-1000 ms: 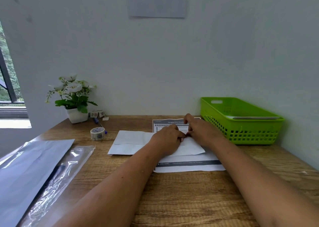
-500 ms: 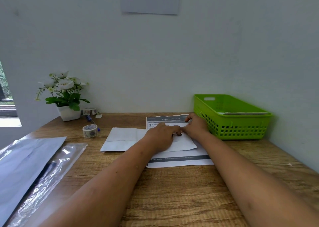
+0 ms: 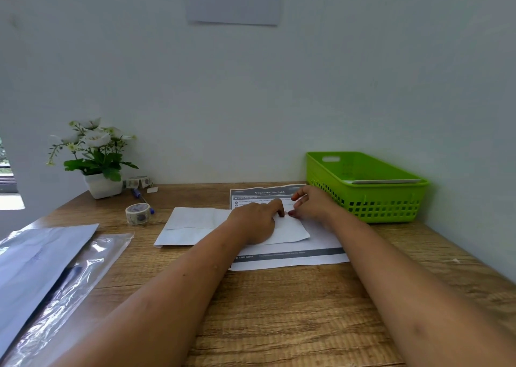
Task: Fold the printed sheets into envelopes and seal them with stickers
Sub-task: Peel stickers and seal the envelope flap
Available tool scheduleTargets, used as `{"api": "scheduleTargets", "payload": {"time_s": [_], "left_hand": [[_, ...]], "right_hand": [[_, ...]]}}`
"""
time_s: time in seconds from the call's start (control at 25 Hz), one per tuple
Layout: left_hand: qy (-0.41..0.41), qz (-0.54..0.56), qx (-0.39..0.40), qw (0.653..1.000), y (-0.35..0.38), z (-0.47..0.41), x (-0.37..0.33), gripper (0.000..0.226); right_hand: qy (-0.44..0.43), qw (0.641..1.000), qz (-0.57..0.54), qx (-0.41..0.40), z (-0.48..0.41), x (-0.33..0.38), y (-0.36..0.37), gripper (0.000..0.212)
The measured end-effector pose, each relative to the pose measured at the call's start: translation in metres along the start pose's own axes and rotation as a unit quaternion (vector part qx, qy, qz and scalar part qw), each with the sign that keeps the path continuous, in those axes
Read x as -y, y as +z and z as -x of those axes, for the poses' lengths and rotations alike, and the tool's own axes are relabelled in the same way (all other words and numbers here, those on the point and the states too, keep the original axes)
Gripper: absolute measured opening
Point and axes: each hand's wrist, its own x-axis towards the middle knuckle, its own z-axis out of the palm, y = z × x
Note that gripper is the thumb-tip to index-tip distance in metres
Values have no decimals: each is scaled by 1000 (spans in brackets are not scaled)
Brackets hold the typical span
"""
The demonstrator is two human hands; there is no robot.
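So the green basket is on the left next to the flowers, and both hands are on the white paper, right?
Not quite: the head view shows the green basket on the right, far from the flowers. The left hand and right hand are on the white paper.

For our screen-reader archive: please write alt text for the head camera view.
A person's left hand and right hand meet on a folded white envelope lying on a printed sheet on a wooden desk. Green basket at right; tape roll and potted flowers at left.
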Motion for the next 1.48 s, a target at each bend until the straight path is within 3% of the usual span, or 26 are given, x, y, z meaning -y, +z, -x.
{"api": "scheduleTargets", "payload": {"time_s": [0.36,0.48,0.6,0.76,1.04,1.32,1.48], "left_hand": [[-17,-28,5,999,5,-4,1,49],[-28,-32,-7,999,7,-2,2,48],[-35,-44,0,998,6,-3,1,49],[-34,-48,-7,998,9,-5,2,49],[-73,-117,-36,990,8,1,8,49],[-152,-93,-2,984,8,2,10,57],[-158,-83,-20,984,7,5,10,60]], "right_hand": [[6,997,24,70,7,11,-7,26],[-37,990,111,75,16,19,-9,33],[-99,940,300,129,23,30,-11,46],[-82,849,490,179,29,42,-2,55],[-80,794,562,217,42,59,-9,54],[-55,832,499,235,51,64,-24,64],[-33,896,376,235,47,59,-29,57]]}}
